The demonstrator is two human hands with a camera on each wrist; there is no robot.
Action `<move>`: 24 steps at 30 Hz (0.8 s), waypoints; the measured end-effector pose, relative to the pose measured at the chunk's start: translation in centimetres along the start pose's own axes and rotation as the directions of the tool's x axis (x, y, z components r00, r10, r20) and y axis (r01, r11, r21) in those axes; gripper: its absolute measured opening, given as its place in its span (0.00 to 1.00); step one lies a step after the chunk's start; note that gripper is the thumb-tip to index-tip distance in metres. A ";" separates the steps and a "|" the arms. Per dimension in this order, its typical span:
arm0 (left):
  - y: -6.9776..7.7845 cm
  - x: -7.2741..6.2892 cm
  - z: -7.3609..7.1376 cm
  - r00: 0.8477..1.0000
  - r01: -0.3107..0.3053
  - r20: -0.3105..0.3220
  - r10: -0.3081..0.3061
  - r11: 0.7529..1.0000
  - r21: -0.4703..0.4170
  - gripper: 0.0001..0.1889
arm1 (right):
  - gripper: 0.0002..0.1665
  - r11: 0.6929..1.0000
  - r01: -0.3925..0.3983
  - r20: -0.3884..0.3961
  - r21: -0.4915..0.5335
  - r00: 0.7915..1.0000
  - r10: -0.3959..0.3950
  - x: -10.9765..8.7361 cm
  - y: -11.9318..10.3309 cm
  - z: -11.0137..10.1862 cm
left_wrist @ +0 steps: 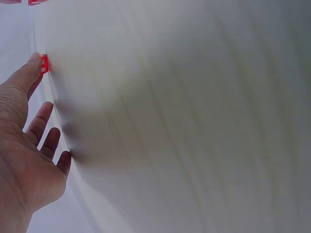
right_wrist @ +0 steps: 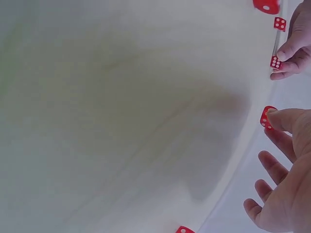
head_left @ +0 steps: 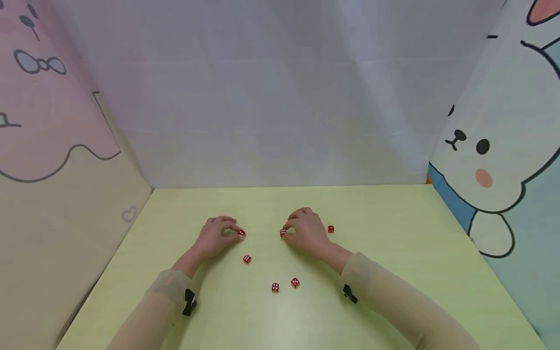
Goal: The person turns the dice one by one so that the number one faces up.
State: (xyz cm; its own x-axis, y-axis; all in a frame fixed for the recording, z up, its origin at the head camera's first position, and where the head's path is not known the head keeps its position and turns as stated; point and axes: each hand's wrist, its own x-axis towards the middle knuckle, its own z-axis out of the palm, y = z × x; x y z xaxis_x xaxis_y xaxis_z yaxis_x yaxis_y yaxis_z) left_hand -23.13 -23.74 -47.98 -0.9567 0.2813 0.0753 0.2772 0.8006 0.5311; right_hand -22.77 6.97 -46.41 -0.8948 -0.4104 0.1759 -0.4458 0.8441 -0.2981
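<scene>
Between thumb and index finger, my left hand [head_left: 216, 236] pinches a red die [head_left: 242, 234] with white pips; the left wrist view shows this die [left_wrist: 44, 63] at the thumb tip. To its right, my right hand [head_left: 308, 230] pinches another red die [head_left: 283, 233], seen in the right wrist view as a die [right_wrist: 266, 117] held by thumb and fingertip. The two pinched dice are apart from each other. In both wrist views the other fingers are spread loosely. A third die [head_left: 330, 229] lies just right of the right hand.
Nearer the front of the pale yellow table [head_left: 372, 214] lie more red dice: one die [head_left: 247, 259] below the left hand, and a die [head_left: 275, 288] beside another die [head_left: 295, 282] near the middle. A white backdrop [head_left: 280, 121] and cartoon-printed side walls [head_left: 490, 160] border the table.
</scene>
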 end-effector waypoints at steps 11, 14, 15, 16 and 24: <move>-0.2 -0.4 0.2 1.000 0.011 0.003 -0.011 1.000 -0.015 0.11 | 0.07 0.996 0.081 -0.063 0.044 0.995 -0.078 -1.3 -1.2 -2.8; -0.1 -0.4 0.1 1.000 0.013 0.004 -0.012 1.000 -0.021 0.11 | 0.06 0.992 0.102 -0.089 0.070 0.991 -0.095 -1.9 -1.2 -3.8; -0.1 -0.4 0.1 1.000 0.014 0.004 -0.014 1.000 -0.022 0.11 | 0.06 0.992 0.105 -0.094 0.071 0.991 -0.098 -2.1 -1.1 -4.1; 0.0 -0.4 0.1 1.000 0.015 0.005 -0.015 1.000 -0.024 0.11 | 0.06 0.992 0.107 -0.098 0.068 0.990 -0.100 -2.3 -1.1 -4.4; 0.3 0.0 -0.2 1.000 0.005 -0.002 -0.005 1.000 -0.003 0.10 | 0.06 0.994 0.095 -0.117 0.062 0.989 -0.087 -4.0 0.3 -5.8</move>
State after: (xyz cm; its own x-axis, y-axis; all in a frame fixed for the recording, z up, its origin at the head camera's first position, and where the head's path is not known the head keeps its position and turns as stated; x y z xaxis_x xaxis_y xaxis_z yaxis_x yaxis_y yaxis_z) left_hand -23.06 -23.64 -47.67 -0.9583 0.2760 0.0739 0.2718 0.8008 0.5337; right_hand -19.20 10.85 -41.77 -0.8433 -0.4389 0.3102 -0.5293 0.7785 -0.3374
